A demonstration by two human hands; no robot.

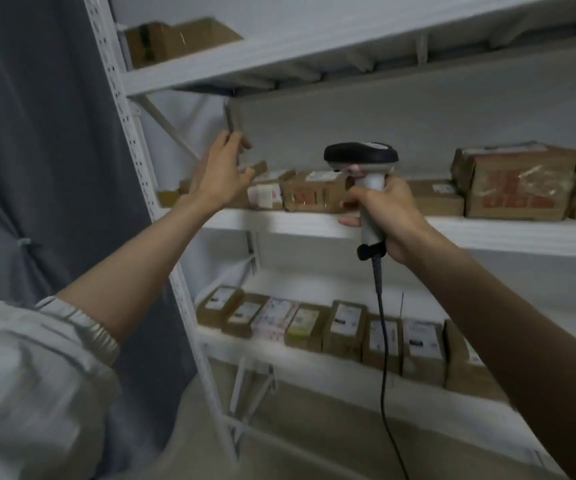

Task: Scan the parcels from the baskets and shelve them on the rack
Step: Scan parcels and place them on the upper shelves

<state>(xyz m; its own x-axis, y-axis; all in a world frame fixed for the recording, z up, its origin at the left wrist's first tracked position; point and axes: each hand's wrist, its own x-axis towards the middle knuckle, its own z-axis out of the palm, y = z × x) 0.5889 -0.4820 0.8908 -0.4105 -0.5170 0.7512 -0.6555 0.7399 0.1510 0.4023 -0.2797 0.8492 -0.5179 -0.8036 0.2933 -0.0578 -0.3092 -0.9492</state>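
Note:
My left hand (219,174) reaches to the left end of the rack's middle shelf (279,223). Its fingers and thumb pinch a thin flat parcel (232,121) that stands upright on edge just above the hand. My right hand (383,216) grips the white handle of a barcode scanner (361,155) with a black head, held in front of the same shelf. The scanner's black cable (383,341) hangs straight down. Small cardboard parcels (314,192) lie on the shelf between my two hands.
A large brown box (515,181) sits at the right of the middle shelf. A row of several labelled parcels (345,327) fills the lower shelf, and one box (179,39) lies on the top shelf. A grey curtain (37,150) hangs left of the white upright (130,123).

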